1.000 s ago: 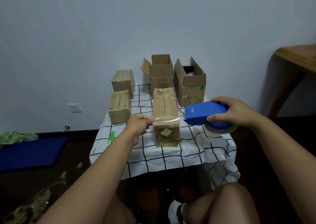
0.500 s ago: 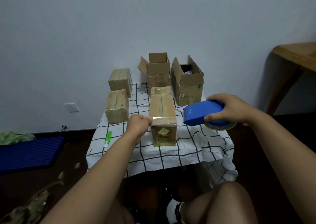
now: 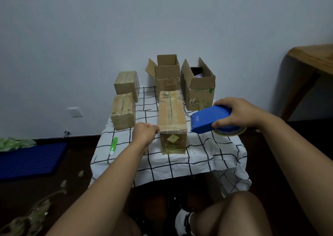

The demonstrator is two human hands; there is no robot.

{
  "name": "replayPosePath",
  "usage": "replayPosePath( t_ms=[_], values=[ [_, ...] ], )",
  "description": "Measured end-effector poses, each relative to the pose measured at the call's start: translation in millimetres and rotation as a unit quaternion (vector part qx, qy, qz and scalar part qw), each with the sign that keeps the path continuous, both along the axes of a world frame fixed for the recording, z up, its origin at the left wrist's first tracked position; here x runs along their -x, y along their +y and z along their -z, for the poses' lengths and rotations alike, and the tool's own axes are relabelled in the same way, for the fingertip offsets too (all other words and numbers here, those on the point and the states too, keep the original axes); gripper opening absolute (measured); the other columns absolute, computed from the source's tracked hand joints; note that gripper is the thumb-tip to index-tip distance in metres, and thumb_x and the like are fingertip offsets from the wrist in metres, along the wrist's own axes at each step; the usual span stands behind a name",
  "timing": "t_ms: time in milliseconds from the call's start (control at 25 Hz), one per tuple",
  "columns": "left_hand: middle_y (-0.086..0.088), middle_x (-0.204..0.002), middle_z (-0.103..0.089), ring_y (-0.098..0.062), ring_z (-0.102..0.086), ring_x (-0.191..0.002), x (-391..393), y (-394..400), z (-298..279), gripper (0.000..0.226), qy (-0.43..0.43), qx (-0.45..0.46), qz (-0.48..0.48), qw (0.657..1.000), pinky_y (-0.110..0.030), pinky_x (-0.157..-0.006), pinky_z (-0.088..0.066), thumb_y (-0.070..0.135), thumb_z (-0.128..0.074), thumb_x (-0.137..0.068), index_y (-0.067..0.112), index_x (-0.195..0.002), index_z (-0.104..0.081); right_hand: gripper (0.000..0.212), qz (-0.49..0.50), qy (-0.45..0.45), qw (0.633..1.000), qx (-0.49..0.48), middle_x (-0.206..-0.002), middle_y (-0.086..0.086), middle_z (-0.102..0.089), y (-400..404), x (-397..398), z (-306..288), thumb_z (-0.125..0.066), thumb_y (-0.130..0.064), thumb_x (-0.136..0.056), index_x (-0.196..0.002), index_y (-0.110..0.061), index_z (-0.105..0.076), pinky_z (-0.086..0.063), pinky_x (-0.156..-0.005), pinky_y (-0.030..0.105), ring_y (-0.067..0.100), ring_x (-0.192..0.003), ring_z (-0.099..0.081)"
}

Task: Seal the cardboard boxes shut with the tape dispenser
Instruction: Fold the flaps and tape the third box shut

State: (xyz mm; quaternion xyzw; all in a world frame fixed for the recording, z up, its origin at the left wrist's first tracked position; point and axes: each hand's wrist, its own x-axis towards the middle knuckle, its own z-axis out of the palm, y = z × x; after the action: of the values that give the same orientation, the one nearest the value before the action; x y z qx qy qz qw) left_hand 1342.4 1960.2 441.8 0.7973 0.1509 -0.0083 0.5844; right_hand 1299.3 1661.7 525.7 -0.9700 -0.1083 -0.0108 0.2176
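Little moved: left hand (image 3: 145, 134) pinches tape, seemingly; right hand (image 3: 237, 112) grips dispenser (image 3: 207, 121).

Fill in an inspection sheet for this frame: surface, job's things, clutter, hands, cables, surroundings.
Surface: small table under a checked cloth.
Job's things: long box with a tape band across its near end; two taped boxes at left; two open boxes at the back.
Clutter: green cutter on the cloth.
Hands: left hand pinches at the tape end beside the long box; right hand grips the blue tape dispenser.
Cables: nothing seen.
Surroundings: wall socket, blue mat, wooden table.
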Motion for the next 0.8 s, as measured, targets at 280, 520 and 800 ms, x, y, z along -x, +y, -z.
replayPosePath(
  t_ms=[280, 520, 800],
  values=[
    [-0.014, -0.069, -0.055, -0.021, -0.044, -0.054, 1.0, -0.3, 1.4, 0.009, 0.025, 0.044, -0.005, 0.999, -0.030, -0.063, -0.044, 0.002, -0.066, -0.082, 0.000, -0.073, -0.065, 0.059, -0.004, -0.005, 1.000, 0.011, -0.113, -0.001, -0.058, -1.5, -2.6, 4.5, -0.081, -0.045, -0.076, -0.126, -0.023, -0.058, -0.043, -0.079, 0.029, 0.016, -0.098, -0.053],
    [-0.004, -0.065, -0.055, -0.012, -0.043, -0.055, 8.0, -4.4, -4.0, 0.011, 0.083, 0.125, -0.015, 0.989, -0.024, -0.055, -0.041, 0.005, -0.058, -0.091, 0.005, -0.083, -0.065, 0.061, -0.007, -0.002, 1.000, 0.020, -0.112, -0.002, -0.056, -1.1, -6.3, 8.4, -0.080, -0.048, -0.076, -0.127, -0.024, -0.057, -0.045, -0.080, 0.030, 0.015, -0.097, -0.053],
    [-0.010, -0.109, -0.060, -0.024, -0.054, -0.094, 11.9, -10.8, 1.3, 0.010, 0.024, 0.032, -0.009, 0.999, -0.036, -0.081, -0.043, 0.016, -0.056, -0.093, 0.017, -0.102, -0.058, 0.063, -0.004, 0.004, 1.000, 0.017, -0.113, -0.001, -0.056, -1.6, -3.3, 9.9, -0.080, -0.049, -0.076, -0.128, -0.024, -0.056, -0.046, -0.083, 0.031, 0.016, -0.099, -0.053]
  ],
)
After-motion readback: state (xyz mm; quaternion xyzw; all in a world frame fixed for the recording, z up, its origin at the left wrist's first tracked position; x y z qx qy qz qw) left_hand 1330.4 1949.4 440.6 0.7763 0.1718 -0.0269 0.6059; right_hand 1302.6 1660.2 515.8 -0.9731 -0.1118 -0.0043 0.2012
